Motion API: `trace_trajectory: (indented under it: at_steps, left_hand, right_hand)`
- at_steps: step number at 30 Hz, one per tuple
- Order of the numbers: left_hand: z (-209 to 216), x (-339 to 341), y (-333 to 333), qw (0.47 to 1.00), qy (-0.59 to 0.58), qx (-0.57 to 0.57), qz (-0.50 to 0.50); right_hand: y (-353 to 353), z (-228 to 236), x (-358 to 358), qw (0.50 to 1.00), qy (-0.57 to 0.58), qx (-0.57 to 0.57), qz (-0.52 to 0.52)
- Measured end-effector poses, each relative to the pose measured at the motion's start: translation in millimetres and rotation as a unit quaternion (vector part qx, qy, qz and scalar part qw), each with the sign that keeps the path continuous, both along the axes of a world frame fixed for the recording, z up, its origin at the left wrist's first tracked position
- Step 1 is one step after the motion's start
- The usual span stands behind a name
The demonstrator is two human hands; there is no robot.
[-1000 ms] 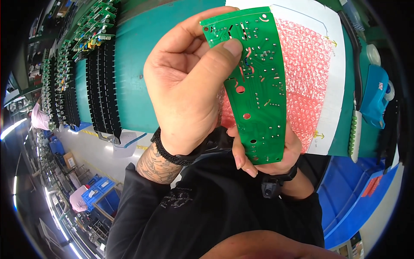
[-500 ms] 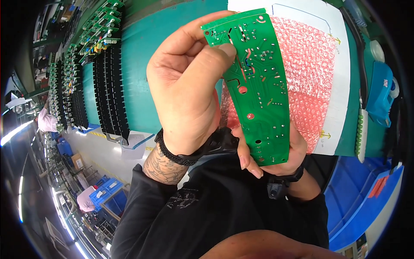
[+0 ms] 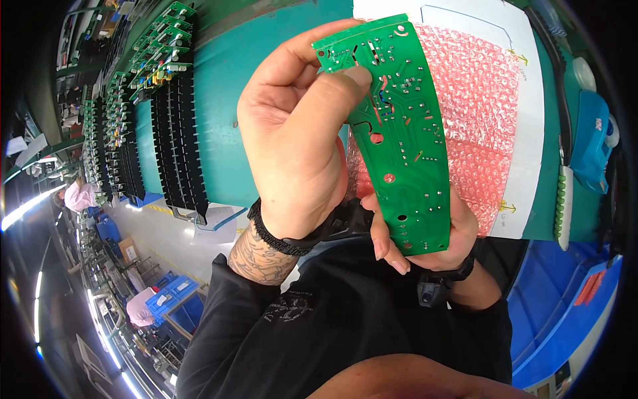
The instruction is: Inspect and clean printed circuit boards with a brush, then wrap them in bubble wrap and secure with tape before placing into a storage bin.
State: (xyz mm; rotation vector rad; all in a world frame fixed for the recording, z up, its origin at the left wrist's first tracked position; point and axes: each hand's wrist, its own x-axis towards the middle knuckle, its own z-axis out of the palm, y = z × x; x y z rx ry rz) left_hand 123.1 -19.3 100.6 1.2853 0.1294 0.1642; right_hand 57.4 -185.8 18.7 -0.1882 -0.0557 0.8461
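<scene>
A long, slightly tapered green circuit board [image 3: 415,186] is held up in front of me, its soldered side showing, with round holes and slots in it. My left hand [image 3: 296,126] grips its upper left edge; the thumb lies on the face and the fingers are behind. Around the lower end curls my right hand [image 3: 458,239], partly hidden by the board. Beneath the board lies red bubble wrap [image 3: 478,113] on a white sheet [image 3: 528,139] with drawn lines and yellow arrow marks.
Upright boards stand in black slotted racks [image 3: 178,146] at the left of the green mat [image 3: 222,133]. A cutter with a pale green handle [image 3: 564,206] and a blue tape dispenser [image 3: 589,143] lie at the right. A blue bin [image 3: 551,312] is below right; people sit farther left.
Both hands keep the same hold on the board. The view has shifted slightly, so the racks and room appear a little farther right.
</scene>
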Motion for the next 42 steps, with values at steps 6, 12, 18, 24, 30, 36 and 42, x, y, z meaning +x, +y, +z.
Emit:
trace_trajectory:
  at_steps: [6,12,18,24,30,36,42]
  left_hand:
    - [-4,0,2,0.999,-0.020,-0.046,-0.013]
    - [4,1,1,1.000,0.015,0.020,-0.009]
    - [-4,1,7,0.999,-0.021,-0.029,-0.032]
    - [-5,1,7,0.998,-0.024,-0.047,-0.023]
    - [-3,3,8,0.999,-0.016,-0.035,-0.014]
    - [-3,4,19,0.994,-0.004,-0.088,-0.072]
    - [-7,-1,31,0.990,-0.023,-0.122,-0.064]
  right_hand:
    - [1,-2,-2,1.000,0.012,0.021,-0.015]
    - [2,-1,-1,1.000,0.014,0.017,-0.012]
    - [4,-2,-3,0.998,0.036,0.050,-0.021]
    - [1,-1,-1,0.997,0.040,0.060,-0.017]
    - [4,1,-3,0.995,0.058,0.074,-0.024]
    - [5,1,-5,0.990,0.091,0.105,-0.030]
    - [-3,-19,2,0.991,-0.045,0.127,0.026]
